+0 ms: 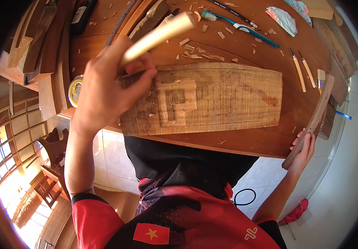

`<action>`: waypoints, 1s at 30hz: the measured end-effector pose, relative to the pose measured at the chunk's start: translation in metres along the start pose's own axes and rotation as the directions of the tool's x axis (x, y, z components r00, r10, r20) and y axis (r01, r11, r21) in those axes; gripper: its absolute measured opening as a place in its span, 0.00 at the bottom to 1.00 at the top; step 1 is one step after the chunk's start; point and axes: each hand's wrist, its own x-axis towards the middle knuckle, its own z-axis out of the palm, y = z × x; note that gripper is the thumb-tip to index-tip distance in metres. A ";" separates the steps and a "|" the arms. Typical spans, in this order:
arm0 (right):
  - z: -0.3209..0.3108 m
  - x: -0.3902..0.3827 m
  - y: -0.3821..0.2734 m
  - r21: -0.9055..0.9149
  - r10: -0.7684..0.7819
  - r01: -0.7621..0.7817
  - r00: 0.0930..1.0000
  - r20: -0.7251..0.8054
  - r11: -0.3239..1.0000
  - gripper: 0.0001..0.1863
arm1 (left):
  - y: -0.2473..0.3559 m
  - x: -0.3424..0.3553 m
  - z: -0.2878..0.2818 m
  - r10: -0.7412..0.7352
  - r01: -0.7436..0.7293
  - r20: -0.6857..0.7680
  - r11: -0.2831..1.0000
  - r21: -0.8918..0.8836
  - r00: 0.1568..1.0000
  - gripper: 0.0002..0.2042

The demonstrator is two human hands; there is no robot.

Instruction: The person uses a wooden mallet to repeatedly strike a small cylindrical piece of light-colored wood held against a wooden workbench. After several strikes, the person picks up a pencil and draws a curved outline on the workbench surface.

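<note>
A flat wooden board (237, 103) with carved letter-like recesses at its left lies near the table's front edge. My left hand (110, 83) is closed around a carving chisel (162, 35), its pale wooden handle pointing up and right. The chisel's blade is hidden behind my fingers, which are over the board's upper left corner. Off the table's right edge, my right hand (304, 147) is wrapped round a long brown wooden stick (314, 120), held at a slant.
Two slim carving tools (303, 70) and a brush (321, 79) lie at the right. Beyond the board are a toothbrush (241, 28), a pencil (233, 11), a crumpled cloth (282, 20) and wood chips. A tape measure (75, 90) and stacked wood (42, 54) are at the left.
</note>
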 end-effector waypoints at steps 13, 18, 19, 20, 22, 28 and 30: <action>-0.008 0.012 0.014 0.313 0.128 -0.118 0.992 -0.011 0.943 0.25 | -0.011 0.006 -0.006 -0.056 -0.001 -0.192 0.958 -0.286 0.980 0.10; -0.009 0.012 0.016 0.280 0.109 -0.097 0.994 -0.026 0.955 0.25 | -0.009 0.005 -0.005 -0.043 0.006 -0.154 0.973 -0.230 0.987 0.03; -0.009 0.012 0.017 0.274 0.107 -0.094 0.994 -0.031 0.957 0.25 | -0.008 0.005 -0.005 -0.052 0.014 -0.153 0.970 -0.241 0.987 0.05; -0.009 0.012 0.018 0.269 0.103 -0.090 0.994 -0.035 0.959 0.25 | -0.008 0.004 -0.004 -0.062 0.022 -0.153 0.968 -0.251 0.986 0.06; -0.008 0.012 0.017 0.252 0.095 -0.081 0.995 -0.043 0.964 0.25 | -0.008 0.002 -0.003 -0.076 0.033 -0.148 0.962 -0.270 0.986 0.07; -0.006 0.009 0.013 0.210 0.070 -0.059 0.996 -0.049 0.976 0.22 | -0.011 -0.002 -0.004 -0.080 0.033 -0.140 0.951 -0.307 0.987 0.08; -0.006 0.009 0.012 0.212 0.069 -0.058 0.997 -0.042 0.976 0.21 | -0.008 -0.004 -0.002 -0.112 0.054 -0.143 0.932 -0.359 0.983 0.09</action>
